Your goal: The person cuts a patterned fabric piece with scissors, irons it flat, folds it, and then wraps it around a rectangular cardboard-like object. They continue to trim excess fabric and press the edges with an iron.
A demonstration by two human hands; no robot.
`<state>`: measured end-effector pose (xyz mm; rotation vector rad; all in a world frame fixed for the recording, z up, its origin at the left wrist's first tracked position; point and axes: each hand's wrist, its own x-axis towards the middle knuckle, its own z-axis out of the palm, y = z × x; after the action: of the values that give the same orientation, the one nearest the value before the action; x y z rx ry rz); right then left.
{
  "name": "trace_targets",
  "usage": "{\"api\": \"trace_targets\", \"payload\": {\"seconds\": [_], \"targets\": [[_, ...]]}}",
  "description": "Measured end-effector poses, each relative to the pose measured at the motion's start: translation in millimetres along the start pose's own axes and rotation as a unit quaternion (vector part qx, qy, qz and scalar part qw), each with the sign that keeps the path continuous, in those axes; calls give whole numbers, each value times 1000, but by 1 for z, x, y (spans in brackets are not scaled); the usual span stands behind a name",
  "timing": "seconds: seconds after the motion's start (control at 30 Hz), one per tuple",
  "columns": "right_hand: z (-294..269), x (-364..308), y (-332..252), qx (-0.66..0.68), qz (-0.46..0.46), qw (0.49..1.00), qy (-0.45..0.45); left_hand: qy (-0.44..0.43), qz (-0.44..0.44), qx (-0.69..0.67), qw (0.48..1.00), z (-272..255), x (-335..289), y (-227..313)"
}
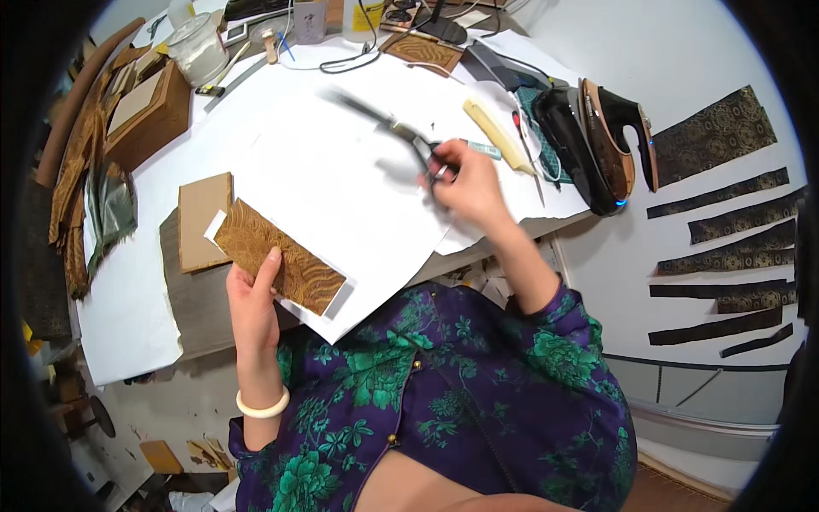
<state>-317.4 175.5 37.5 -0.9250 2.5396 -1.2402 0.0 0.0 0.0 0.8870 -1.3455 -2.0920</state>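
My left hand [253,294] is closed on a golden-brown patterned fabric piece [294,269], thumb on top and the other fingers beneath. White backing shows past its left and right ends. Over the white paper [341,205], my right hand [471,189] grips dark-handled scissors [405,130], their blades pointing up and left and smeared by motion. The scissors are apart from the fabric. Just left of the held piece lies a tan board [205,213].
An iron [589,145] stands at the right beside a cream-coloured strip tool [497,135]. Dark patterned strips [725,213] lie on a white surface further right. A brown box [153,115], fabric scraps [111,209] and a glass jar [198,49] sit at the left and back.
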Motion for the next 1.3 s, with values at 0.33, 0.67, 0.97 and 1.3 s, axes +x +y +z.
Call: {"api": "trace_targets", "payload": {"seconds": [0.33, 0.67, 0.97, 1.3], "targets": [[-178, 180, 40, -361, 49, 865, 345, -127, 49, 33, 990, 52, 9, 31], [-9, -11, -89, 347, -37, 917, -192, -222, 53, 110, 967, 70, 11, 53], [41, -46, -100, 489, -14, 872, -8, -265, 158, 222, 925, 93, -40, 57], [31, -77, -92, 488, -2, 873, -9, -65, 60, -410, 908, 130, 14, 34]]}}
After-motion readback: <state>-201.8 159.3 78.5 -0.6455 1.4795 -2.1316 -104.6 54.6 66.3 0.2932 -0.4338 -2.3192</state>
